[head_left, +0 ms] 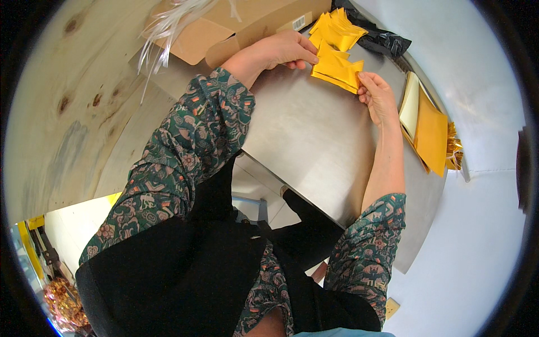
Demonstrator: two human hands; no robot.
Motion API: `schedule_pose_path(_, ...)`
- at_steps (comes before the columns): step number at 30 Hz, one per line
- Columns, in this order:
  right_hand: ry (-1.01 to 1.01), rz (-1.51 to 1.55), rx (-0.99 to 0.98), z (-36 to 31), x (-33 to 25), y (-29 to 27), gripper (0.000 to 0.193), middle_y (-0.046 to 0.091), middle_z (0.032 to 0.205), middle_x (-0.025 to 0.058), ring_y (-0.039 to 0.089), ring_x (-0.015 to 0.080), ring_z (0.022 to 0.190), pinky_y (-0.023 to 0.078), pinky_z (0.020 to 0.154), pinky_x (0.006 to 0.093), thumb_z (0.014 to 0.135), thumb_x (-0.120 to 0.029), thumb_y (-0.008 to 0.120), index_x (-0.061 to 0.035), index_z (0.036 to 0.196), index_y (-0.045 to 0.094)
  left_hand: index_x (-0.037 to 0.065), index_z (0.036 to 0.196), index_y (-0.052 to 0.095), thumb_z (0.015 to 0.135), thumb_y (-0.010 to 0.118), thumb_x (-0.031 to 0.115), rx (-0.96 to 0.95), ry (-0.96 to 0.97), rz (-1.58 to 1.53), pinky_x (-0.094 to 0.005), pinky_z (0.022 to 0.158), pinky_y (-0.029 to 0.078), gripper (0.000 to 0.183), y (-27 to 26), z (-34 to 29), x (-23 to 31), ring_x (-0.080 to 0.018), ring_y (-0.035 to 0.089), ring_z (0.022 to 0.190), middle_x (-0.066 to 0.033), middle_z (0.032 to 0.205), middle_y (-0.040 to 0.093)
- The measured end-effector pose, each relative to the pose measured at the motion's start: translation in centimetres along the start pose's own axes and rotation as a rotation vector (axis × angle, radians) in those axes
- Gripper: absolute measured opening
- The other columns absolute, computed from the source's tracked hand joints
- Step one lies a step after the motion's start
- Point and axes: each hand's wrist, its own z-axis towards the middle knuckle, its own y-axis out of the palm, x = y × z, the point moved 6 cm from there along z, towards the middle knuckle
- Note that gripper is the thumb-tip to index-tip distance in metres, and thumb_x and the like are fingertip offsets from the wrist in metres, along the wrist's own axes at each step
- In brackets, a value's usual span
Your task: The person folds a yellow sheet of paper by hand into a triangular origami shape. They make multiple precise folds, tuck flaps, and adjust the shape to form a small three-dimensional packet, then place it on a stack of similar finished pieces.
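Note:
Between my two hands is a small stack of yellow foil packets point(336, 68), held at its left and right ends above the metal tabletop point(303, 129). My left hand point(289, 50) pinches the left end with thumb and fingers. On the opposite side, my right hand point(377, 95) grips the right corner, its fingers curled. Just beyond lies a fanned pile of similar yellow packets point(338, 31), partly covered by the stack in my hands.
An open cardboard box point(252, 31) stands at the back left, with white plastic strips point(168, 33) hanging over it. Black plastic point(384, 40) is crumpled behind the pile. Golden-yellow sheets point(431, 132) lie along the right edge by the white wall. A wooden board point(67, 123) extends at left.

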Motion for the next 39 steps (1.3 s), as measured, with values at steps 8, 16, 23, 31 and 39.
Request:
schedule_pose_path(8,0.014,-0.004,0.002,0.1,0.3,0.0,0.019,0.062,0.079,-0.0011,0.057,0.0064,0.066,0.047,0.055,0.0181,0.092,-0.021,0.072,-0.0043,0.099,0.068,-0.002,0.118,0.065,0.087,0.075,0.017,0.005,0.006,-0.012,-0.0175,0.049,0.044,0.038,-0.3,-0.3,-0.1,-0.0032,0.057,0.057,0.0000,0.083,0.068)
schedule_pose_path(16,-0.039,-0.090,0.110,-0.4,-0.1,1.2,0.017,0.069,0.087,0.0013,0.062,0.0077,0.069,0.048,0.055,0.0197,0.092,-0.019,0.071,-0.0053,0.101,0.068,-0.001,0.117,0.062,0.092,0.068,0.024,0.148,0.082,0.097,-0.0192,0.048,0.043,0.036,-0.3,0.2,0.2,-0.0065,0.062,0.063,-0.0031,0.089,0.068)
schedule_pose_path(23,-0.093,-0.140,0.164,-0.3,-0.2,1.5,0.014,0.070,0.089,0.0022,0.064,0.0082,0.069,0.047,0.051,0.0202,0.091,-0.016,0.072,-0.0067,0.100,0.067,0.000,0.126,0.060,0.094,0.065,0.024,0.217,0.121,0.116,-0.0240,0.048,0.046,0.040,-0.1,-0.1,0.4,-0.0099,0.068,0.065,-0.0068,0.091,0.071)
schedule_pose_path(31,-0.113,-0.174,0.206,-0.4,-0.2,1.6,0.020,0.070,0.087,0.0029,0.063,0.0083,0.068,0.048,0.051,0.0213,0.090,-0.016,0.073,-0.0048,0.105,0.065,0.006,0.135,0.058,0.092,0.066,0.021,0.308,0.153,0.465,-0.0267,0.050,0.049,0.047,0.4,-1.3,2.0,-0.0108,0.064,0.060,-0.0083,0.074,0.070)
schedule_pose_path(39,-0.199,-0.064,0.193,-0.4,-0.2,1.5,0.036,0.068,0.090,0.0074,0.064,0.0117,0.070,0.052,0.058,0.0247,0.090,-0.015,0.072,-0.0019,0.119,0.056,-0.001,0.129,0.057,0.094,0.066,0.029,0.407,0.290,0.389,-0.0281,0.056,0.051,0.047,0.2,-1.1,1.6,-0.0133,0.064,0.057,-0.0130,0.103,0.068)
